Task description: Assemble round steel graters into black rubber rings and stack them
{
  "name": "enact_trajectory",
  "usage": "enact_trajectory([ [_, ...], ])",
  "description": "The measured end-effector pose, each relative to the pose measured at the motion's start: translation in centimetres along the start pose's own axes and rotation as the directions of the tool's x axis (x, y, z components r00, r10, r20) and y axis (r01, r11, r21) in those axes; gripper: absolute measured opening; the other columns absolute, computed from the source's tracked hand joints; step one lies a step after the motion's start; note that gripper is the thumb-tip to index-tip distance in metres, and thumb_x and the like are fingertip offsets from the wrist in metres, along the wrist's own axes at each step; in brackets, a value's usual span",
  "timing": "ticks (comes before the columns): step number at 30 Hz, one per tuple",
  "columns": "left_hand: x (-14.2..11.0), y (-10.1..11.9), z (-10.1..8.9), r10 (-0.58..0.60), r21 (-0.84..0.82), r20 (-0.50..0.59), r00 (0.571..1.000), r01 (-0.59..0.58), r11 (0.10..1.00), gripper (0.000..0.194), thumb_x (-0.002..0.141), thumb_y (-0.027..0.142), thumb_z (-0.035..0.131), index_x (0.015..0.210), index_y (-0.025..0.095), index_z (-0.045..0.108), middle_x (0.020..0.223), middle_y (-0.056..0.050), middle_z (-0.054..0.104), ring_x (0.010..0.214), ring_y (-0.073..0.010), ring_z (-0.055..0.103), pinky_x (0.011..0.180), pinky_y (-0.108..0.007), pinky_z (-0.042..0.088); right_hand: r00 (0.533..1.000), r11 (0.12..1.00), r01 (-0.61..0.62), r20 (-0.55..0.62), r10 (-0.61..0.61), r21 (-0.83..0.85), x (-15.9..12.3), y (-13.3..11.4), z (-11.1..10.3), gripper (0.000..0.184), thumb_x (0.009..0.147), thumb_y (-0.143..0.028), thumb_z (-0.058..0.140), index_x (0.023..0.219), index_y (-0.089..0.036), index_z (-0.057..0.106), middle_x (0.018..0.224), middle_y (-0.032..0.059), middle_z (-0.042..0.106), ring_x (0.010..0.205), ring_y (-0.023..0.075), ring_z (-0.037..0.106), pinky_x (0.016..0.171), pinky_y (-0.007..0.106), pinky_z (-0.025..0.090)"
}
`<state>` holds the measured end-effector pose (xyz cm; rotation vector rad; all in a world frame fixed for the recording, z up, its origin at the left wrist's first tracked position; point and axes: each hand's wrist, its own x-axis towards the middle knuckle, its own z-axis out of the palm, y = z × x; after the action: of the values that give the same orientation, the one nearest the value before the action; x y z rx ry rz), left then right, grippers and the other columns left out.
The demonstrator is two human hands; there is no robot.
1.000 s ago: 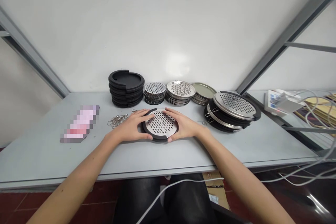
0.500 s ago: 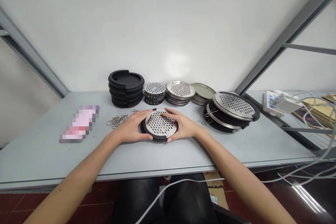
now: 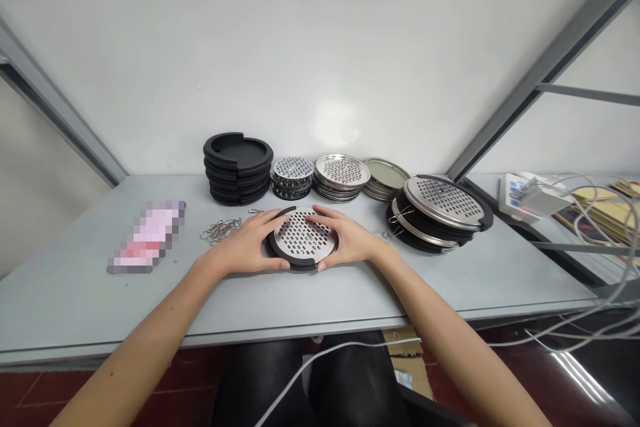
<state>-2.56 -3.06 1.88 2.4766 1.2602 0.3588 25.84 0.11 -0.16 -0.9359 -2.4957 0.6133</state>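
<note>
A round grater (image 3: pixel 303 237), a slotted silver plate set in a black rim, lies on the table in front of me. My left hand (image 3: pixel 257 243) grips its left edge, thumb along the near rim and fingers round the far side. On the opposite edge my right hand (image 3: pixel 345 240) holds it, with fingers reaching over the plate and the thumb at the near rim. Both palms hide parts of the rim. Close to my left hand lies a small heap of wire clips (image 3: pixel 220 231).
Along the wall stand black rings (image 3: pixel 239 177), small perforated discs (image 3: pixel 293 177), larger grater plates (image 3: pixel 341 177) and plain round plates (image 3: pixel 387 178). Assembled graters (image 3: pixel 443 210) are piled at right. A blurred-out pink item (image 3: pixel 150 237) lies left. White cables (image 3: pixel 613 267) hang beyond the right edge.
The whole view has shifted very slightly. Both hands keep their hold on the round grater, which stays in place on the table.
</note>
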Motion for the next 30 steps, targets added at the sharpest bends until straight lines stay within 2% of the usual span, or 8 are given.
enact_trajectory([
  [4, -0.1, 0.1, 0.2, -0.040, 0.023, 0.056, 0.998, 0.038, 0.999, 0.111, 0.063, 0.071, 0.072, 0.153, 0.035, 0.018, 0.161, -0.007, 0.015, 0.143, -0.0409, 0.022, 0.112, -0.055, 0.030, 1.000, 1.000, -0.002, -0.006, 0.002, -0.009, 0.0, -0.1, 0.0, 0.112, 0.050, -0.067, 0.081, 0.144, -0.020, 0.042, 0.154, 0.0212, 0.029, 0.140, 0.0390, 0.032, 0.113, 0.057, 0.029],
  [8, 0.0, 0.2, 0.6, -0.013, 0.026, 0.029, 0.999, 0.012, 1.000, 0.110, 0.067, 0.071, 0.069, 0.154, 0.034, 0.011, 0.162, -0.007, 0.011, 0.145, -0.0389, 0.017, 0.114, -0.054, 0.026, 1.000, 1.000, 0.000, -0.018, 0.000, 0.018, -0.1, -0.1, 0.1, 0.110, 0.052, -0.066, 0.080, 0.145, -0.021, 0.041, 0.155, 0.0199, 0.028, 0.141, 0.0398, 0.031, 0.113, 0.058, 0.028],
  [12, 0.2, 0.1, 0.7, 0.022, 0.021, 0.019, 1.000, -0.022, 1.000, 0.100, 0.074, 0.070, 0.063, 0.153, 0.030, 0.017, 0.161, -0.006, 0.013, 0.145, -0.0361, 0.016, 0.117, -0.051, 0.023, 1.000, 0.999, -0.026, -0.016, 0.026, 0.038, 0.0, -0.1, -0.1, 0.109, 0.053, -0.067, 0.078, 0.143, -0.017, 0.044, 0.153, 0.0220, 0.031, 0.139, 0.0399, 0.033, 0.113, 0.056, 0.029],
  [19, 0.9, -0.1, 0.8, 0.005, -0.011, -0.072, 0.997, -0.006, 1.000, 0.083, 0.079, 0.067, 0.061, 0.146, 0.025, 0.038, 0.155, -0.011, 0.032, 0.138, -0.0348, 0.035, 0.113, -0.051, 0.030, 0.997, 0.999, -0.008, -0.080, 0.012, 0.047, 0.2, -0.1, -0.4, 0.106, 0.051, -0.071, 0.077, 0.139, -0.020, 0.048, 0.150, 0.0191, 0.038, 0.138, 0.0404, 0.035, 0.112, 0.059, 0.029],
  [21, 1.0, -0.1, 0.7, 0.006, -0.024, -0.101, 0.995, -0.009, 1.000, 0.076, 0.084, 0.065, 0.055, 0.145, 0.023, 0.040, 0.152, -0.013, 0.036, 0.136, -0.0336, 0.038, 0.113, -0.051, 0.031, 0.990, 0.999, 0.025, -0.136, -0.020, 0.036, 0.3, -0.3, -0.5, 0.099, 0.053, -0.069, 0.078, 0.136, -0.022, 0.053, 0.147, 0.0168, 0.044, 0.137, 0.0386, 0.037, 0.112, 0.058, 0.030],
  [25, 1.0, -0.2, 0.6, 0.031, -0.046, -0.130, 0.991, -0.037, 0.998, 0.072, 0.088, 0.064, 0.050, 0.143, 0.018, 0.043, 0.149, -0.015, 0.041, 0.135, -0.0316, 0.041, 0.112, -0.049, 0.031, 0.968, 0.995, 0.088, -0.241, -0.075, 0.043, 0.5, -0.6, -0.8, 0.076, 0.064, -0.065, 0.074, 0.127, -0.024, 0.061, 0.130, 0.0128, 0.061, 0.129, 0.0339, 0.048, 0.110, 0.056, 0.035],
  [30, 0.9, -0.5, 0.6, 0.041, -0.068, -0.137, 0.990, -0.051, 0.996, 0.072, 0.086, 0.063, 0.052, 0.143, 0.020, 0.043, 0.150, -0.014, 0.040, 0.136, -0.0322, 0.039, 0.113, -0.050, 0.030, 0.963, 0.995, 0.087, -0.261, -0.073, 0.041, 0.5, -0.7, -0.7, 0.072, 0.068, -0.066, 0.071, 0.126, -0.025, 0.061, 0.130, 0.0130, 0.060, 0.124, 0.0334, 0.053, 0.106, 0.054, 0.039],
])
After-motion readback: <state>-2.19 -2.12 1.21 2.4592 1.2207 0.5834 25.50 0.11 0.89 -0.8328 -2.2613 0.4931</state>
